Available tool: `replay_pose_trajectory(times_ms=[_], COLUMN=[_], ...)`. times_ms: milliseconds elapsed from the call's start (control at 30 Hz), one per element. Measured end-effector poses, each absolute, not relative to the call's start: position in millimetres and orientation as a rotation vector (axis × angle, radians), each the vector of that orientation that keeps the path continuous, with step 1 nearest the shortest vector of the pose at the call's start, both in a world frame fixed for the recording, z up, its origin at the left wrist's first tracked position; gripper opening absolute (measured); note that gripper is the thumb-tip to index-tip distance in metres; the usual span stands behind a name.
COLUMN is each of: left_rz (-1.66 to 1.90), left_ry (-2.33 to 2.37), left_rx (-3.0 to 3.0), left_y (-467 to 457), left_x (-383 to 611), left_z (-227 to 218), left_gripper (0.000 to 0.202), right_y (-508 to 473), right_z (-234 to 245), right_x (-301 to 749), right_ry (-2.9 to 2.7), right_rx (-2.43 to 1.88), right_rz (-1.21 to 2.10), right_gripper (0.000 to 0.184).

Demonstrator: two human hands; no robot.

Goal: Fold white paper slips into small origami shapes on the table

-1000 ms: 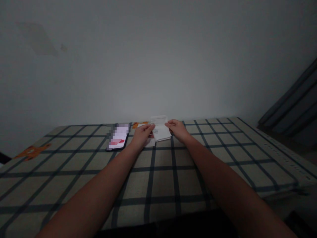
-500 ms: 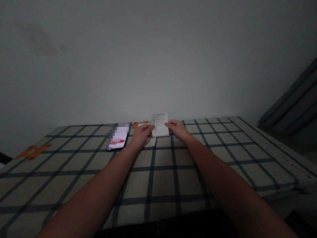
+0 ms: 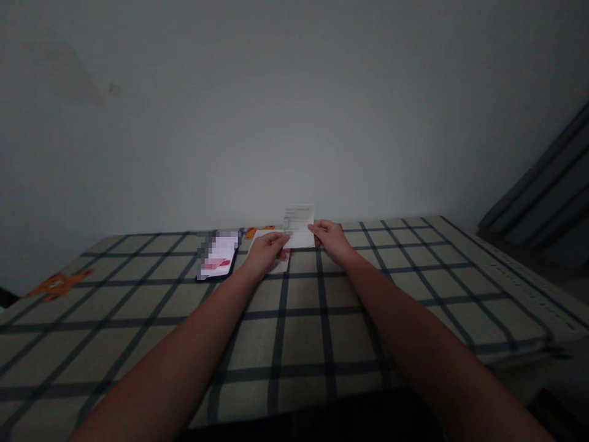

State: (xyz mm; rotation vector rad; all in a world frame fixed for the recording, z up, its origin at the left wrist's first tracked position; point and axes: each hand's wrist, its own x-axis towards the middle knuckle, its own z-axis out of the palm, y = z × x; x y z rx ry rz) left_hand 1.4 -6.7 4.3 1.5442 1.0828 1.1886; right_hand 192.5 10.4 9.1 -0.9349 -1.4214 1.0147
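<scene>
A small white sheet of printed paper (image 3: 300, 227) is held up between my two hands, near the far side of the checked cloth. My left hand (image 3: 267, 250) pinches its lower left edge, and my right hand (image 3: 330, 236) grips the right edge between thumb and fingers. The print is too small and dim to read. Beneath my left hand lies another pale paper (image 3: 278, 267) on the cloth, mostly covered by that hand. Whether the held paper is one sheet or several layers I cannot tell.
A lit phone (image 3: 218, 256) lies left of my left hand, its screen partly pixelated. Dark lines cross the pale checked cloth (image 3: 301, 337), which has an orange printed figure (image 3: 59, 284) at left. A plain wall (image 3: 294, 110) rises behind; a dark curtain (image 3: 543, 172) hangs at right.
The held paper has risen slightly and shifted a little to the right, both hands still gripping it. More of the pale paper beneath my left hand shows, with a reddish patch near my fingers.
</scene>
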Motion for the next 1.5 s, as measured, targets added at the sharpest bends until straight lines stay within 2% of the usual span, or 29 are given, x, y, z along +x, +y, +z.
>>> replay_pose_trajectory(times_ms=[600, 833, 1100, 1300, 1500], left_rz=[1.080, 1.231, 1.176, 1.249, 1.241], left_ry=[0.887, 0.982, 0.953, 1.048, 0.946], left_rx=[1.440, 1.529, 1.463, 1.530, 1.360], left_y=[-7, -2, -4, -7, -4], left_x=[5, 2, 6, 2, 4], left_z=[2, -2, -1, 4, 2], left_gripper=[0.029, 0.028, 0.039, 0.038, 0.034], right_y=[13, 12, 11, 6, 1], right_z=[9, 7, 6, 11, 14], right_x=[194, 193, 193, 191, 192], right_ry=[-1.405, -1.441, -1.537, -1.561, -1.639], right_rx=[-0.957, -0.916, -0.925, -0.949, -0.979], right_rz=[0.968, 1.124, 1.110, 1.134, 1.145], right_gripper=[0.027, 0.026, 0.024, 0.028, 0.027])
